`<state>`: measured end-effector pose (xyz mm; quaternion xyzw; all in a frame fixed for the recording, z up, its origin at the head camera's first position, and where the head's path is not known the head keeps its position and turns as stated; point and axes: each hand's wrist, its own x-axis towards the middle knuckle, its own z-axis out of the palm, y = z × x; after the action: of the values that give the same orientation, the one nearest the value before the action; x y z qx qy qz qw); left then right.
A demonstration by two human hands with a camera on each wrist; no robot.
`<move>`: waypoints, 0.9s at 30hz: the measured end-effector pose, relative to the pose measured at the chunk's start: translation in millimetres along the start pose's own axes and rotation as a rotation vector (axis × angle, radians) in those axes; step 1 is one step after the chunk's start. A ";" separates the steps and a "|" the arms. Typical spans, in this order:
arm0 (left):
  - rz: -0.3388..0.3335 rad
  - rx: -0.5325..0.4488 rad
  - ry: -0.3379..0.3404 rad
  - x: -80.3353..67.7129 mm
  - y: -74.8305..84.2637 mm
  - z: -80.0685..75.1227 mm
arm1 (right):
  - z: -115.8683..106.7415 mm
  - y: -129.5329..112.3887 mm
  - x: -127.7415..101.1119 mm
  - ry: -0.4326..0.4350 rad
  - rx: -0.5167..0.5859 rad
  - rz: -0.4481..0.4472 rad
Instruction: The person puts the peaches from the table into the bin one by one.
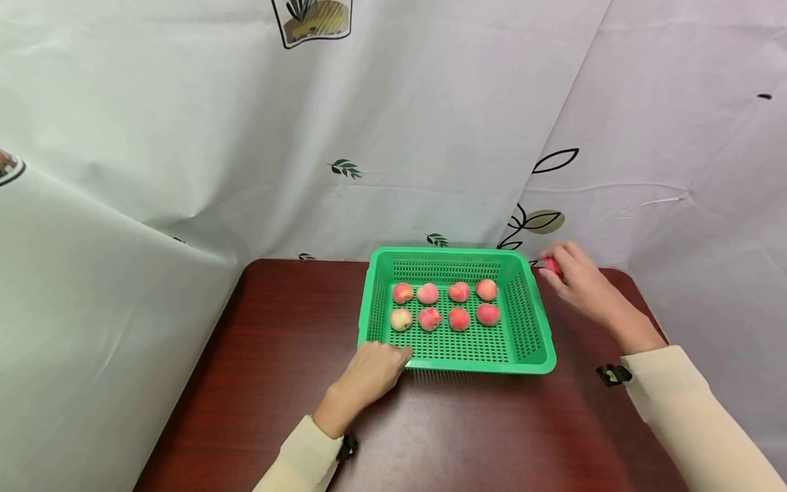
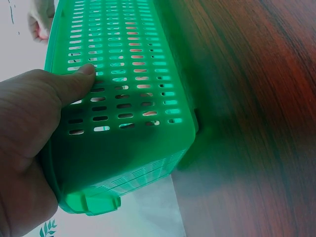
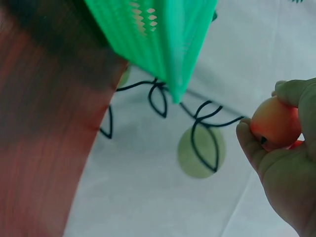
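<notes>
A green plastic basket (image 1: 467, 367) with slotted walls stands on the table, holding several red and yellow peaches (image 1: 458, 319) in two rows. My left hand (image 1: 376, 369) grips its near rim towards the left corner. In the left wrist view, the thumb of that hand (image 2: 29, 108) lies against the slotted outer wall of the basket (image 2: 123, 143). Beyond the basket's right side, my right hand (image 1: 574, 277) holds one more peach (image 3: 275, 123) between thumb and fingers, apart from the rim. The right palm hides part of this peach.
The dark reddish wooden table (image 1: 277, 383) reaches back to a pale cloth (image 1: 393, 123) printed with leaves. More cloth hangs along the left and right sides. The basket sits close to the back edge of the table.
</notes>
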<state>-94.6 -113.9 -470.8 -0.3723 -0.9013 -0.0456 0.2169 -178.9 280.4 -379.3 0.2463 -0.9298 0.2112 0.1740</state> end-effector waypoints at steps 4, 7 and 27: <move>0.002 0.002 0.001 0.3 -0.1 0.8 | -2.1 -12.8 5.1 -0.027 0.006 -0.052; 0.001 0.000 0.001 0.4 -0.1 0.8 | -2.5 -21.1 8.2 -0.040 -0.004 -0.121; -0.036 -0.029 -0.087 -0.7 -0.5 3.2 | 19.1 -42.7 9.9 -0.173 0.012 -0.428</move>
<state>-95.7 -113.9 -474.0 -0.3607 -0.9156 -0.0463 0.1714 -168.4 233.7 -378.2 0.4561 -0.8665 0.1532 0.1330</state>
